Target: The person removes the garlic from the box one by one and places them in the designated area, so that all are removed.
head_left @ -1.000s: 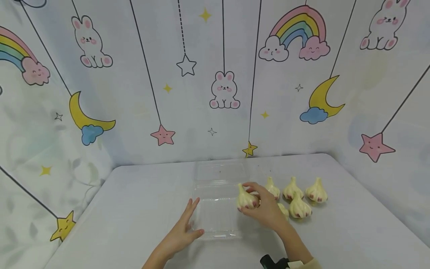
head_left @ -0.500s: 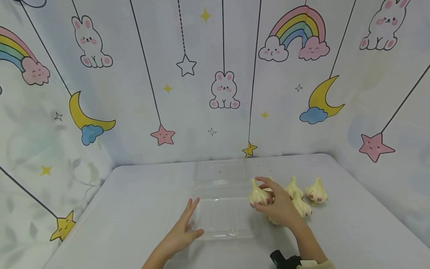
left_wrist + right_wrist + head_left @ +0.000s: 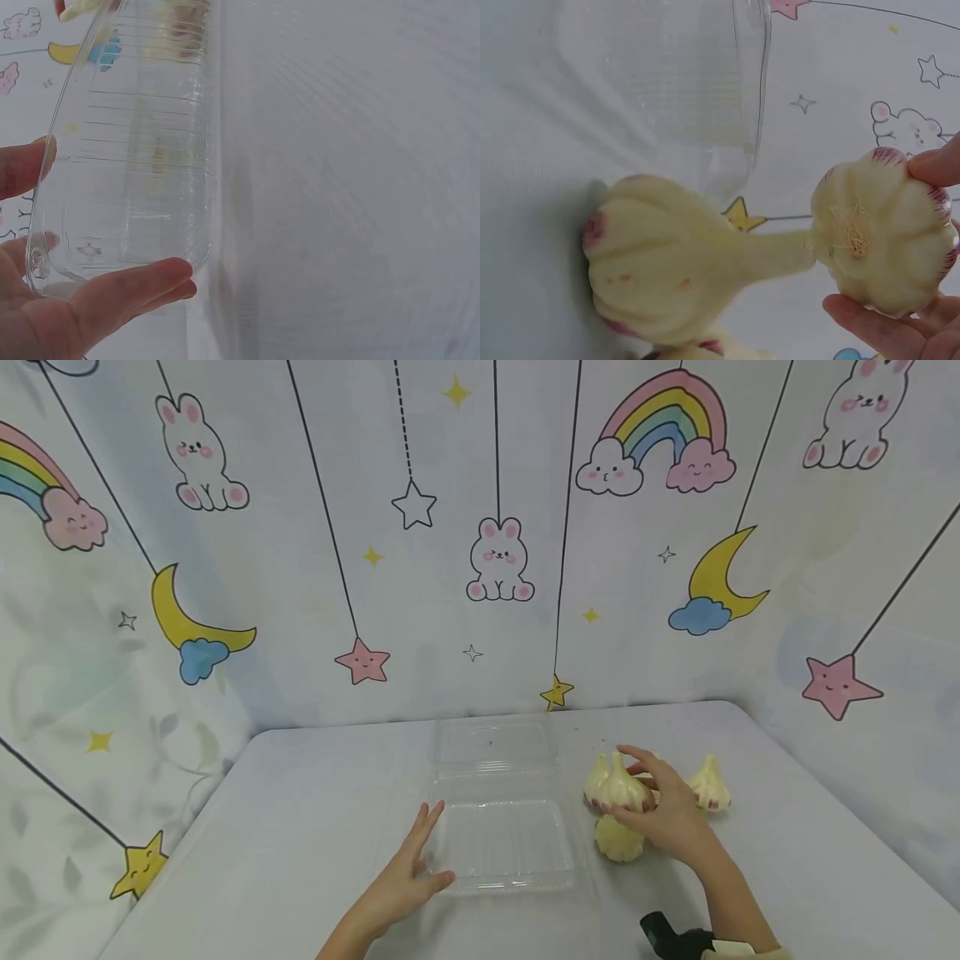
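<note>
My right hand (image 3: 675,814) pinches a pale garlic bulb (image 3: 622,789) between thumb and fingers, just over the other bulbs. In the right wrist view the held garlic bulb (image 3: 889,232) shows its root end, with purple marks round it. A second bulb (image 3: 660,262) rests on the table close by. A clear plastic clamshell box (image 3: 502,843) lies opened, its lid folded to the back. My left hand (image 3: 401,877) stays at the box's left side with spread, mostly straight fingers. In the left wrist view its fingertips (image 3: 172,271) lie against the clear wall (image 3: 150,180).
Several garlic bulbs are grouped right of the box, among them a bulb (image 3: 619,839) in front of the held one and another bulb (image 3: 708,785) at the far right. Some are partly hidden by the right hand. A patterned cloth (image 3: 420,610) hangs behind the white table (image 3: 322,810).
My right hand has carried the garlic bulb rightward, from the box's right edge to over the grouped bulbs. My left hand has stayed in place at the box.
</note>
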`<state>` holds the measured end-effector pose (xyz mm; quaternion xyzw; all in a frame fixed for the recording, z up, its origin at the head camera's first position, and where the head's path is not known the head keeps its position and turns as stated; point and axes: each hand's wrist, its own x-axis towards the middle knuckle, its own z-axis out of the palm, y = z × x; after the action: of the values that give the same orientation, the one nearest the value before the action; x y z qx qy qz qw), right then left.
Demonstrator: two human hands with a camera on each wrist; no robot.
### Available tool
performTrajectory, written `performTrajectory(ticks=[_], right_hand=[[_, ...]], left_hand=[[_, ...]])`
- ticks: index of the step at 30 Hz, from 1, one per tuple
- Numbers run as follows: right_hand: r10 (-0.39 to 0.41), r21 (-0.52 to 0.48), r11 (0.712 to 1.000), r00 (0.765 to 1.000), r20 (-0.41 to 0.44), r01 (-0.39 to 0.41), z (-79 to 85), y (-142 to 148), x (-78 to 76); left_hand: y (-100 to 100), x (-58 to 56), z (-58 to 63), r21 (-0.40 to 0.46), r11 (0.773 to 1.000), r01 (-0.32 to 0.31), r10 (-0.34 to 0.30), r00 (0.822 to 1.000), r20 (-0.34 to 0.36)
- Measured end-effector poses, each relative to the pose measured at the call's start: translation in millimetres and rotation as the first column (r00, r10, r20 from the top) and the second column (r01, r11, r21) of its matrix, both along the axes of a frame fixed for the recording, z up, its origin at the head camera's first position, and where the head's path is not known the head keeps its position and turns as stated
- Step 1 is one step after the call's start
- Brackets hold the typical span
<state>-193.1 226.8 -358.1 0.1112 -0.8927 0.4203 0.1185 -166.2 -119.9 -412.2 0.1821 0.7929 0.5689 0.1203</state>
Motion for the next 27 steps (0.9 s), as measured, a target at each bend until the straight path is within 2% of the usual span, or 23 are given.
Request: performTrajectory(ticks=[11,23,27], right_hand=[[-0.063,0.068,0.996,0.997,-0.044,0.065,0.0,36.9,0.8],[-0.168,0.092,0.981,0.986,-0.010,0.168,-3.1,73.3,1.5],[-0.197,0.112,0.975,0.980,0.039,0.192,-5.0,85.3,2.3]], left_hand=[[0.1,0.1,-0.2,-0.001,1.000,-0.017,0.017,1.000,0.008],[-0.4,0.5,-0.3,0.009,1.000,-0.007,0.007,1.000,0.004],[-0.2,0.5,-0.6,0.011,1.000,-0.005,0.005,1.000,0.002]])
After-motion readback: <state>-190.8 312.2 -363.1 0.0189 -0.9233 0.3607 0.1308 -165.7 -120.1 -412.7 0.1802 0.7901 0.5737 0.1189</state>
